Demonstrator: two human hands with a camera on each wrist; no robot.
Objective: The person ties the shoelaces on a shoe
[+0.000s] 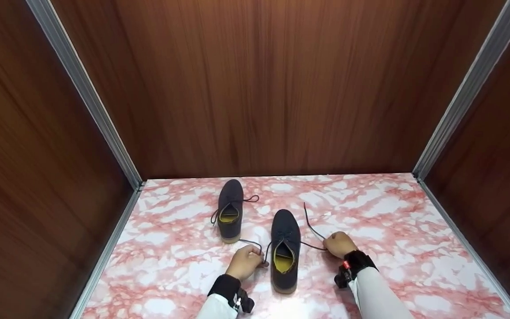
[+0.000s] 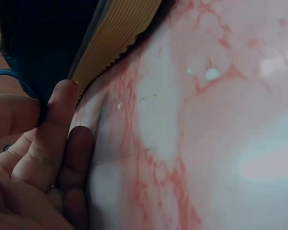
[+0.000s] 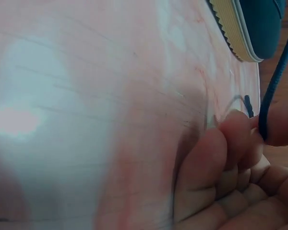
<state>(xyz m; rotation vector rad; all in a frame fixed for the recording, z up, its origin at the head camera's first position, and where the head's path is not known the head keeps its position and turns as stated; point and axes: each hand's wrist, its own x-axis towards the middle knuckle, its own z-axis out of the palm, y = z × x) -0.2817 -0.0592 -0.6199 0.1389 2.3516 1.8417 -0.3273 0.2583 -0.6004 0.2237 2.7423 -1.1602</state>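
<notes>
Left hand (image 1: 244, 263) and right hand (image 1: 340, 244) are pinching unbowed laces (image 1: 313, 246) of the near shoe (image 1: 285, 251), while the far shoe (image 1: 230, 208) is sitting seemingly tied.

On my feed I see a white sleeve (image 1: 217, 309) left of the nearer shoe (image 1: 284, 232) and a matching white sleeve (image 1: 376, 294) right of it. Each ends at a wide black wristband, the left one (image 1: 226, 287) and the right one (image 1: 361, 261), with a small, rounded black camera attached on the side facing the shoe. I make out a bright red spot (image 1: 346, 265) on the rig right of the shoe, and a small whitish detail (image 1: 237, 304) on the one left of it.
</notes>
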